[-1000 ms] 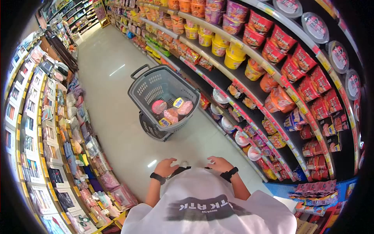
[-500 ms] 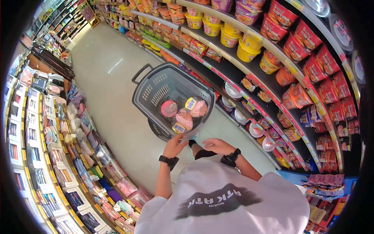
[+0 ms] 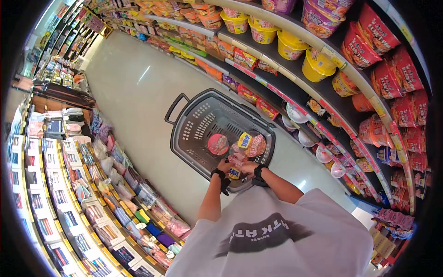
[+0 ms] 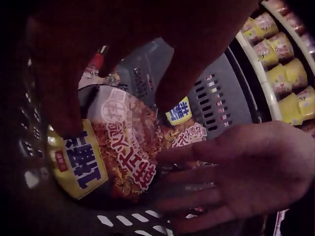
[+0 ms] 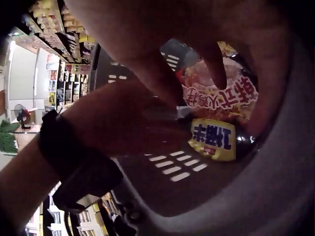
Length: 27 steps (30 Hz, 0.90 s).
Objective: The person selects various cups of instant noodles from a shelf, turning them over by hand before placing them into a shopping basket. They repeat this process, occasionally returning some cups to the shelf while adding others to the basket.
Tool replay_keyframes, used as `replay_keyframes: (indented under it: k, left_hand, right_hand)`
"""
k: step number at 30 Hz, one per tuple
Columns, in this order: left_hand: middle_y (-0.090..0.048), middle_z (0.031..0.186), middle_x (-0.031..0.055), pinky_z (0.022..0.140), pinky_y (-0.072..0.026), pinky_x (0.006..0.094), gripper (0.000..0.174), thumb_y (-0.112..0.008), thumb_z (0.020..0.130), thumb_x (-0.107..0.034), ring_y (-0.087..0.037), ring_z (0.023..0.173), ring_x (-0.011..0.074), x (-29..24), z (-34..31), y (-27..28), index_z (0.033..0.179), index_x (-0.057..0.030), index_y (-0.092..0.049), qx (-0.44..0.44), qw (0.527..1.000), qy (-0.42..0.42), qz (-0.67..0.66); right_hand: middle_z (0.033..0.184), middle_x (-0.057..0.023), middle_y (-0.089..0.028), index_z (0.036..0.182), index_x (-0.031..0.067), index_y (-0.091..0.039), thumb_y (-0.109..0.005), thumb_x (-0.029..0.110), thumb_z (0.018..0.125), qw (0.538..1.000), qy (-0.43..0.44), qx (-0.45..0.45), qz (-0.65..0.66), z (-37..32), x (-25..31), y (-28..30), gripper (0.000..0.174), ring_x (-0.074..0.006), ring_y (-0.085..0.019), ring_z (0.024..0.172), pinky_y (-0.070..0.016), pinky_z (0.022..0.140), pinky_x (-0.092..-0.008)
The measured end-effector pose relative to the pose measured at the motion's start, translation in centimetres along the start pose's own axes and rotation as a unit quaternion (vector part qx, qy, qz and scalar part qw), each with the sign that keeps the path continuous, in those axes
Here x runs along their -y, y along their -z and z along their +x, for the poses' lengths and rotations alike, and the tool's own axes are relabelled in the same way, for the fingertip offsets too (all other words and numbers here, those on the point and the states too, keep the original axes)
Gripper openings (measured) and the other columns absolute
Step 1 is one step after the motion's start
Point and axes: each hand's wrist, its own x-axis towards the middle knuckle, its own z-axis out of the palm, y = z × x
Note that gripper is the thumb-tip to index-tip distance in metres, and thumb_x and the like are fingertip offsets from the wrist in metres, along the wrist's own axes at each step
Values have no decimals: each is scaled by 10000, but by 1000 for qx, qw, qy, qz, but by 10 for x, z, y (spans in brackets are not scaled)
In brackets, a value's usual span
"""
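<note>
A grey shopping basket (image 3: 184,143) with slotted walls stands on the floor just in front of me. Inside, near its close end, my left hand (image 3: 224,167) and right hand (image 3: 249,167) reach down on either side of an instant noodle bowl (image 3: 234,173) with a yellow label. Seen from the left wrist, the right hand (image 4: 246,167) has straight fingers beside the bowl (image 4: 123,142). In the right wrist view the left hand's fingers (image 5: 142,118) extend toward the same bowl (image 5: 221,103). Farther in lie a red-lidded bowl (image 3: 218,144) and another yellow-labelled noodle bowl (image 3: 255,146).
On the right, shelves (image 3: 295,106) carry rows of yellow noodle tubs (image 3: 318,65) and red noodle bowls (image 3: 364,41). A rack of boxed and bagged goods (image 3: 106,221) lines the left. Between them the aisle floor (image 3: 124,69) runs ahead. The basket's handle (image 3: 177,108) points up the aisle.
Both hands have moved from in front of my body forward and down into the basket, coming to the nearest noodle bowl. The basket now appears closer and larger.
</note>
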Motion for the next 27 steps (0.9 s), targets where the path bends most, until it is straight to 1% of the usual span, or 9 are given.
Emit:
replay_keyframes:
  k: [5, 10, 11, 13, 15, 17, 19, 22, 27]
  left_hand:
    - [-605, 1212, 244, 788, -564, 441, 807, -827, 688, -251, -653, 1044, 326, -4, 10, -7, 1315, 44, -413, -58, 994, 31, 82]
    - [-640, 1141, 182, 731, -564, 435, 788, -825, 689, -297, -680, 897, 285, 35, 57, 4, 1319, 17, -470, -91, 985, 18, 145]
    - [-637, 1159, 206, 784, -551, 442, 753, -809, 695, -337, -668, 963, 311, 32, 52, 11, 1273, 38, -504, -108, 975, -27, 190]
    - [-632, 1196, 254, 890, -524, 454, 716, -777, 708, -416, -643, 1095, 363, 9, 21, 29, 1181, 80, -571, -140, 943, -119, 278]
    - [-651, 1170, 230, 882, -523, 414, 614, -768, 728, -383, -654, 1069, 324, -25, -31, 46, 1121, 66, -625, -161, 935, -176, 264]
    - [-660, 1169, 192, 849, -518, 366, 556, -755, 778, -319, -648, 1034, 273, -57, -117, 59, 1166, 59, -632, -123, 952, -255, 119]
    - [-668, 1126, 122, 781, -507, 298, 517, -725, 833, -232, -631, 884, 190, -41, -148, 72, 1250, 49, -602, -194, 903, -383, 0]
    - [-663, 1066, 84, 708, -512, 282, 457, -673, 894, -162, -610, 818, 134, -55, -283, 43, 1293, 41, -582, -163, 890, -421, -63]
    - [-593, 1146, 50, 803, -479, 257, 474, -684, 833, 9, -561, 899, 109, 8, -368, -20, 1296, 20, -581, -64, 864, -489, -103]
  right_hand:
    - [852, -23, -596, 927, 77, -630, -740, 356, 761, 983, 137, 17, -122, 79, -68, 1, 342, -236, -614, 805, -541, 707, -417]
    - [889, -2, -595, 966, 102, -641, -727, 400, 779, 999, -51, 17, 11, 24, -14, 14, 362, -222, -601, 809, -528, 741, -421]
    - [896, 3, -595, 974, 107, -643, -724, 408, 783, 997, -64, 16, 31, 14, -6, 17, 366, -219, -599, 810, -526, 748, -421]
    - [999, -4, -591, 1033, 116, -638, -725, 419, 784, 998, -23, 17, 62, 14, -13, 16, 401, -212, -593, 865, -523, 815, -404]
    - [1103, -8, -573, 1090, 123, -628, -724, 427, 784, 994, 35, 7, 107, -16, 0, 18, 442, -194, -584, 935, -511, 877, -379]
    - [1182, -23, -552, 1225, 95, -570, -716, 314, 837, 974, 187, 23, 129, -74, 21, 16, 469, -172, -556, 1079, -494, 901, -336]
    - [1172, -37, -565, 1305, 47, -526, -688, 199, 880, 933, 279, -21, 224, -107, 25, 3, 481, -173, -571, 1063, -497, 877, -327]
    - [1252, -72, -562, 1374, 18, -481, -665, 168, 899, 880, 377, -18, 288, -196, 35, -12, 532, -191, -561, 1155, -478, 947, -317]
    - [1312, -106, -565, 1385, 4, -485, -594, 116, 921, 870, 393, -55, 292, -303, -19, -27, 489, -203, -590, 1147, -483, 966, -322]
